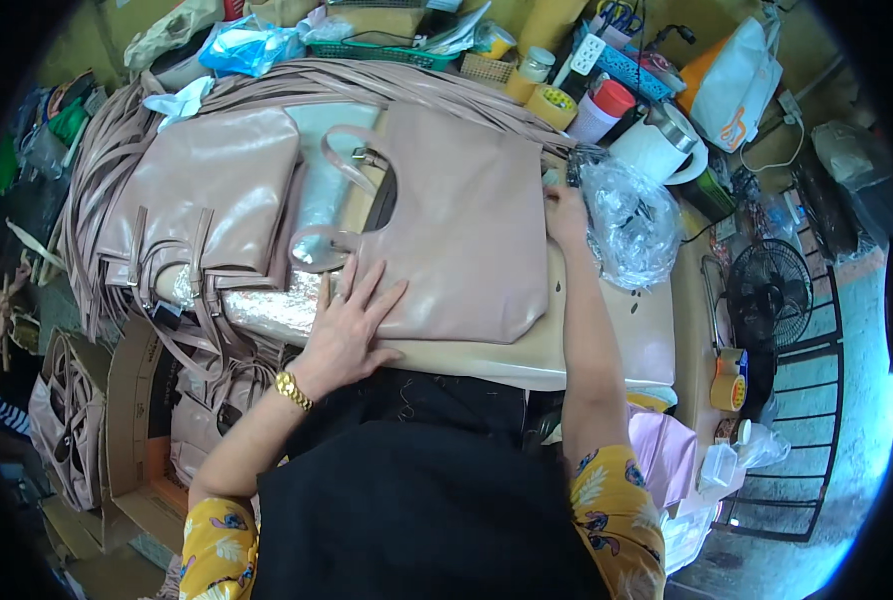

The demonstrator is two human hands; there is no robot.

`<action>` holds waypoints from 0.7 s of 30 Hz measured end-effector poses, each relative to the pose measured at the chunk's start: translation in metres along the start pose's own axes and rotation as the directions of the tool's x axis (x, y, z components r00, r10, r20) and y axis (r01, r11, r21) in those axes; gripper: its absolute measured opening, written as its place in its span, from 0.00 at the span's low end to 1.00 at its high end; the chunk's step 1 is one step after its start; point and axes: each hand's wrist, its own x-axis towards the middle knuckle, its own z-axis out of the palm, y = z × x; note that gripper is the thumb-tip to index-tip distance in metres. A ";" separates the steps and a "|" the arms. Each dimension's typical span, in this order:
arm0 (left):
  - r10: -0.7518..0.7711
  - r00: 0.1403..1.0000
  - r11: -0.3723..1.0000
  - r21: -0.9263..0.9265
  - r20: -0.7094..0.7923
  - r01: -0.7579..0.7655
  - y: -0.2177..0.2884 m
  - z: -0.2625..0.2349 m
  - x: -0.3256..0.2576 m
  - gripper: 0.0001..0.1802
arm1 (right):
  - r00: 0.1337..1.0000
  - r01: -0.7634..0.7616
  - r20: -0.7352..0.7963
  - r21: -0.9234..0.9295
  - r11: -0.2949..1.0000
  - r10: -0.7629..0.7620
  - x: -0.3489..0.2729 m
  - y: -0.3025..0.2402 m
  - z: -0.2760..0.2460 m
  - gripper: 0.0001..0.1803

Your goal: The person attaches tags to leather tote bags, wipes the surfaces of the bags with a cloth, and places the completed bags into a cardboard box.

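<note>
A dusty-pink handbag point(467, 220) lies flat on the table in front of me, its buckled strap point(342, 150) and curved opening toward the left. My left hand point(355, 312) rests on the bag's lower left part, fingers spread, palm down. At the bag's right edge, near its far corner, is my right hand point(567, 215) with its fingers curled in. What those fingers hold, if anything, is too small to make out. Left of this bag, more pink handbags point(202, 190) are stacked, their buckled handles hanging toward me.
Crumpled clear plastic point(632, 220) lies just right of my right hand. Long pink straps point(297, 75) run along the table's far side. A white kettle point(659, 145) and tape rolls point(552, 105) stand at the back right. A cardboard box point(137, 400) holds bags at lower left; a black fan point(770, 292) is at right.
</note>
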 end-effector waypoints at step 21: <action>-0.172 0.983 0.937 -0.298 0.063 0.183 0.011 0.004 -0.058 0.36 | 0.780 -0.009 0.487 -0.621 0.784 0.394 0.039 -0.038 -0.045 0.13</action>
